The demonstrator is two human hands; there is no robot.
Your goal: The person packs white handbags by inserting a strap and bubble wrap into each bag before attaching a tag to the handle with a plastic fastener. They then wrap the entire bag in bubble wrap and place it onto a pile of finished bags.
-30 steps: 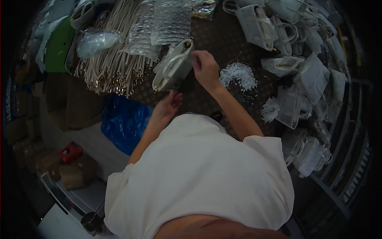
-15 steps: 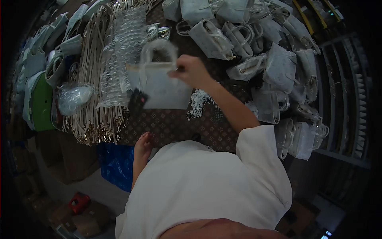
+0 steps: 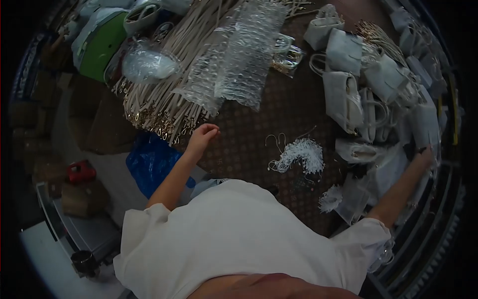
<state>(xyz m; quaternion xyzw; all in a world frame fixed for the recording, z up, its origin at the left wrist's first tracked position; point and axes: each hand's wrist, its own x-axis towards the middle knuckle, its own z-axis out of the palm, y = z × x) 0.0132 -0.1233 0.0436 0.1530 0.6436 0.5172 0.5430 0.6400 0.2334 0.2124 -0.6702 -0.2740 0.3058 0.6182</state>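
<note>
Currently right hand point(image 3: 424, 155) is stretched far out, fingers hidden among the pale handbags point(image 3: 398, 172), so grip can't be told. Left hand point(image 3: 203, 136) rests loosely curled and empty, straps point(image 3: 164, 99) just beyond its fingertips. Bags look light and soft-sided; take by the handle loop.

Bubble wrap point(image 3: 239, 65), green board point(image 3: 102, 47), blue plastic bag point(image 3: 152, 164), red tool point(image 3: 79, 171).

No lettering, label, brand name or number can be read anywhere. The brown patterned tabletop point(image 3: 249, 144) carries only a repeated small motif, not legible as text; the pale handbags point(image 3: 343, 99) beside it show no readable marks.
</note>
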